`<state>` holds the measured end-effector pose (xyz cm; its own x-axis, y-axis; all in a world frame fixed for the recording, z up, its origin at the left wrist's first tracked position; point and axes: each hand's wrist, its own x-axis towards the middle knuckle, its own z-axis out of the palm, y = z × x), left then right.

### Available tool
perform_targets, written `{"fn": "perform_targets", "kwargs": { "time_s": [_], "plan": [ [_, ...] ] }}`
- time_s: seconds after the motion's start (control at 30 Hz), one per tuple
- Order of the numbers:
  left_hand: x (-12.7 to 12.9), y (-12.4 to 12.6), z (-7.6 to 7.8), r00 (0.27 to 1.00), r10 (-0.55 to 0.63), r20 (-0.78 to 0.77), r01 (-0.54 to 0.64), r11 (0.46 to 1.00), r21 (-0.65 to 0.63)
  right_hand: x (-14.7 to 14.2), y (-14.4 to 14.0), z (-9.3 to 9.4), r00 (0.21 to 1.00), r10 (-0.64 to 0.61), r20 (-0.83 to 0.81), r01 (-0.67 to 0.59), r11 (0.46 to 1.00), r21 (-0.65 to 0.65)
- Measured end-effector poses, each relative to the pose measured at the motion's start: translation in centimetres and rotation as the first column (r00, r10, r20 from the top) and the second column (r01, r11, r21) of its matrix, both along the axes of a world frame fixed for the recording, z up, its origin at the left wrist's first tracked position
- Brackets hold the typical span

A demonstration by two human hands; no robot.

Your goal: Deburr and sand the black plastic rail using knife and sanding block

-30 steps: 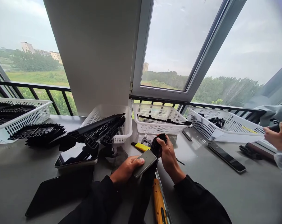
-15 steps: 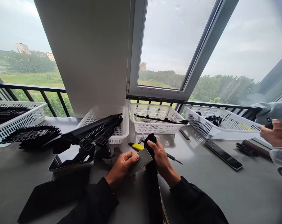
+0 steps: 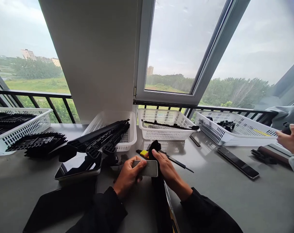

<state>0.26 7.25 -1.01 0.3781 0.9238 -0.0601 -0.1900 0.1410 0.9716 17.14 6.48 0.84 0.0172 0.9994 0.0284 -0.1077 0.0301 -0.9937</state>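
Note:
My left hand point(image 3: 128, 174) is closed on a flat grey rectangular block point(image 3: 150, 168), thumb on top. The block's right end meets the edge of a long black plastic strip point(image 3: 159, 200); whether they touch I cannot tell. Around the upper end of this strip my right hand point(image 3: 166, 165) is wrapped, thumb near its tip. The strip runs down toward me past the bottom of the view. Just behind the hands lie a yellow-and-black tool point(image 3: 144, 153), partly hidden, and a thin dark screwdriver-like rod point(image 3: 179, 162).
White baskets point(image 3: 166, 134) line the window side, several holding black parts. Long black parts point(image 3: 98, 137) lean out of one, above a metal tray point(image 3: 76, 174). Ribbed black parts point(image 3: 40, 142) are stacked left. A phone point(image 3: 238, 162) lies right, near another person's hand point(image 3: 291, 139).
My left hand has turned the grey block from slanted to nearly level against the strip. My right hand stays on the strip. The whole view has shifted slightly.

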Motion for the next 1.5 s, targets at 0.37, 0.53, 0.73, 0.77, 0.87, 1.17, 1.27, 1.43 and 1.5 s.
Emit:
{"fn": "perform_targets", "kwargs": {
  "time_s": [0.37,0.53,0.73,0.77,0.87,1.17,1.27,1.43,1.5],
  "plan": [
    [-0.7,0.0,0.7,0.983,-0.152,-0.101,0.158,0.986,0.053,0.5,-0.2,-0.2,0.990,-0.141,0.013,0.142,0.988,-0.057],
    [-0.5,-0.1,1.0,0.982,-0.154,-0.109,0.163,0.983,0.086,0.0,-0.4,-0.3,0.990,-0.144,0.002,0.143,0.985,-0.101],
    [-0.2,-0.2,0.5,0.987,0.026,-0.156,-0.006,0.992,0.124,-0.7,-0.5,-0.4,0.995,-0.102,-0.010,0.102,0.993,-0.054],
    [-0.3,-0.2,0.4,0.985,0.038,-0.167,-0.016,0.992,0.129,-0.8,-0.5,-0.5,0.995,-0.094,-0.020,0.093,0.994,-0.054],
    [-0.4,-0.2,0.5,0.981,0.016,-0.191,0.014,0.988,0.152,-0.6,-0.3,-0.7,0.992,-0.124,-0.036,0.121,0.990,-0.067],
    [-0.4,-0.3,1.3,0.968,-0.155,-0.200,0.192,0.964,0.184,0.4,0.8,-1.8,0.951,-0.305,-0.051,0.299,0.949,-0.100],
    [-0.4,-0.1,1.2,0.980,-0.089,-0.175,0.123,0.973,0.193,-0.5,0.2,-1.4,0.961,-0.273,-0.049,0.268,0.959,-0.088],
    [-0.3,0.2,0.7,0.989,0.051,-0.142,-0.024,0.982,0.189,-1.1,-0.3,-0.7,0.970,-0.229,-0.076,0.223,0.971,-0.079],
    [-0.4,0.3,0.5,0.986,0.092,-0.142,-0.067,0.983,0.172,-0.9,-0.2,-0.8,0.965,-0.247,-0.089,0.239,0.967,-0.089]
  ]
}}
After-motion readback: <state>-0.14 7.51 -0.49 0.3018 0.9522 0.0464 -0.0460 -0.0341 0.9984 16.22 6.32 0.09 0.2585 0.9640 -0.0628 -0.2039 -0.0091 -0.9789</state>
